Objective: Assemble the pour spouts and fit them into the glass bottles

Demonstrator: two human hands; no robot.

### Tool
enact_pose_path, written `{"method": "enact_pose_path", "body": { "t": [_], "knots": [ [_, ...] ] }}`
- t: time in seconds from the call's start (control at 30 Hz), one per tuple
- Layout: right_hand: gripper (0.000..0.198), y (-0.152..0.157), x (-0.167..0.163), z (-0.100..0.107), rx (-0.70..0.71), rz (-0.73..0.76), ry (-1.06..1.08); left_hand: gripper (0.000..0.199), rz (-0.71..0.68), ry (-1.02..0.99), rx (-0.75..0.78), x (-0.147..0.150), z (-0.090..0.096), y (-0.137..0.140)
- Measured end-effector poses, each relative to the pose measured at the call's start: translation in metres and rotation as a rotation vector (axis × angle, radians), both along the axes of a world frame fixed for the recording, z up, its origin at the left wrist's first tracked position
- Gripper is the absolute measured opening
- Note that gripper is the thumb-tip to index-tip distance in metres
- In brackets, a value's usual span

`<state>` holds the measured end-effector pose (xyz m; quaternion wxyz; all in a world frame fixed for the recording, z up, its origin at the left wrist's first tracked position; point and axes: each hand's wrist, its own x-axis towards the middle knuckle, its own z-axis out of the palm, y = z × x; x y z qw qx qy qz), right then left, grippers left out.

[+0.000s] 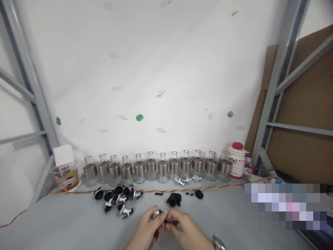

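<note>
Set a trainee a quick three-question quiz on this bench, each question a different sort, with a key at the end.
1. Multiple choice: what colour is the round top of the canister at the right end of the row of glass bottles?
A) green
B) red
C) black

2. Fill in the blank: seen from the person's side, the glass bottles stand ____ the twisted cord.

3. True or false: the left hand is gripping one of the glass bottles.

Key:
1. B
2. behind
3. False; it holds a small silver-and-black piece, and the bottles stand apart from it.
</note>
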<state>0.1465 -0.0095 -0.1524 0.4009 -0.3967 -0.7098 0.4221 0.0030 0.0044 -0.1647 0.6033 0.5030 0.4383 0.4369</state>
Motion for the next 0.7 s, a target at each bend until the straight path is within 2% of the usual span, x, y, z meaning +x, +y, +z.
{"method": "enact_pose_path", "body": {
  "t": [0.03, 0.17, 0.3, 0.47, 0.6, 0.7],
  "knots": [
    [0.009, -0.002, 0.000, 0.000, 0.008, 0.014, -0.012, 0.049, -0.006, 0.031, 0.016, -0.001, 0.002, -0.001],
    [0.042, -0.005, 0.002, 0.002, 0.020, 0.044, -0.014, 0.052, -0.040, 0.131, 0.032, -0.001, 0.005, -0.002],
    [0.033, 0.000, 0.009, 0.003, 0.133, -0.051, -0.100, 0.056, -0.016, 0.205, 0.051, 0.000, 0.003, -0.003],
    [0.009, 0.014, 0.016, 0.002, 0.044, -0.195, 0.057, 0.054, 0.006, 0.264, 0.039, -0.003, 0.006, -0.007],
    [0.020, 0.019, 0.019, 0.009, 0.001, -0.255, 0.204, 0.055, -0.089, 0.256, 0.019, -0.002, 0.001, -0.007],
    [0.033, 0.018, 0.021, 0.018, -0.063, -0.244, 0.309, 0.052, -0.159, 0.270, 0.006, 0.000, -0.008, -0.005]
  ]
}}
